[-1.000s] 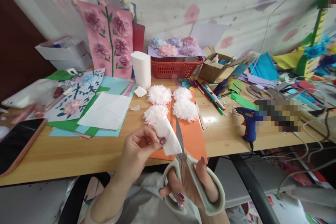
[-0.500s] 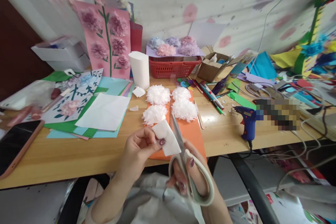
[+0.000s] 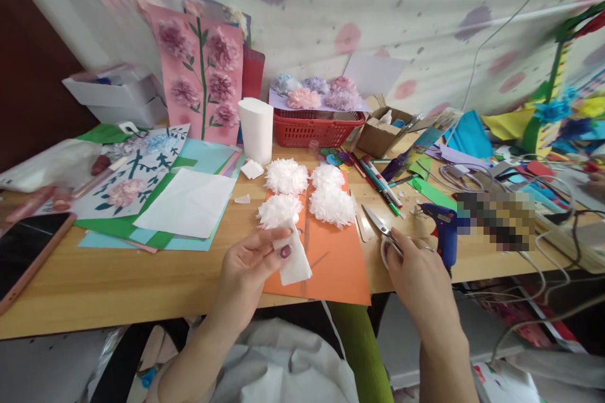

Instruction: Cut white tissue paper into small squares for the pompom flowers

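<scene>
My left hand (image 3: pixel 248 262) pinches a small folded piece of white tissue paper (image 3: pixel 293 260) above the near edge of an orange paper sheet (image 3: pixel 333 264). My right hand (image 3: pixel 416 267) rests on the table to the right of that sheet, its fingers still in the handles of the scissors (image 3: pixel 379 227), whose blades lie on the wood pointing away. Several white tissue flowers (image 3: pixel 286 176) sit on the far half of the orange sheet. A blue glue gun (image 3: pixel 442 225) lies just right of my right hand.
A white paper roll (image 3: pixel 256 130) and a red basket (image 3: pixel 322 128) stand behind the flowers. Stacked coloured paper with a white sheet (image 3: pixel 186 203) lies left. Markers (image 3: pixel 375 177), a cardboard box (image 3: pixel 384 129) and tangled cables (image 3: pixel 543 201) fill the right. A phone (image 3: pixel 28 255) lies far left.
My right hand has carried the scissors away from the tissue, rightward and down onto the table. My left hand still holds the tissue piece, lowered a little.
</scene>
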Motion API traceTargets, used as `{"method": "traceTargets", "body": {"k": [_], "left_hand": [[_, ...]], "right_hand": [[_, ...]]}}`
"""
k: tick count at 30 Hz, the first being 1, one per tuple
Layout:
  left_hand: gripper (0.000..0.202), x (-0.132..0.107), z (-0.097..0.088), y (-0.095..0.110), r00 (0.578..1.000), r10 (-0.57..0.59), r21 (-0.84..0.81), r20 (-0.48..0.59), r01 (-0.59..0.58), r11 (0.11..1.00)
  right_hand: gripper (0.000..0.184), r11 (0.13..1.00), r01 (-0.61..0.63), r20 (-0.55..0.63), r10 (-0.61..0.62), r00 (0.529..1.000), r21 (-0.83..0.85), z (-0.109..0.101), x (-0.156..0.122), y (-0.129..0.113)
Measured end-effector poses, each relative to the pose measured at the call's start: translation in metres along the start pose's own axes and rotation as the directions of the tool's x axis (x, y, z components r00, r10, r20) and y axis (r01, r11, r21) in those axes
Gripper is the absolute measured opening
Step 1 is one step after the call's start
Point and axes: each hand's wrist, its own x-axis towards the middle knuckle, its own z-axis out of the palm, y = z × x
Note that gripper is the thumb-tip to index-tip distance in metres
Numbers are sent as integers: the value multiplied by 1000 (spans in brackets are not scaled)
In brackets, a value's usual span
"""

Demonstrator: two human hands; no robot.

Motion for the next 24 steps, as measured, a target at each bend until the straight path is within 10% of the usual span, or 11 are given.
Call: {"method": "traceTargets", "body": {"k": [7, 10, 14, 24], "left_hand": [[24, 5, 2, -3, 999, -15, -45, -41, 14, 999], [25, 2, 4, -3, 999, -33, -32, -20, 33, 999], [33, -7, 10, -2, 1000, -15, 44, -12, 15, 999], [54, -17, 7, 2, 999, 52, 407, 2, -49, 912]], "right_hand": [[39, 925, -22, -25, 34, 999, 379, -28, -15, -26], [34, 594, -104, 140, -14, 990, 798, -40, -35, -60], [25, 203, -248, 297, -269, 916, 947, -37, -52, -98], [27, -154, -487, 424, -315, 849, 860, -22, -55, -108]]}}
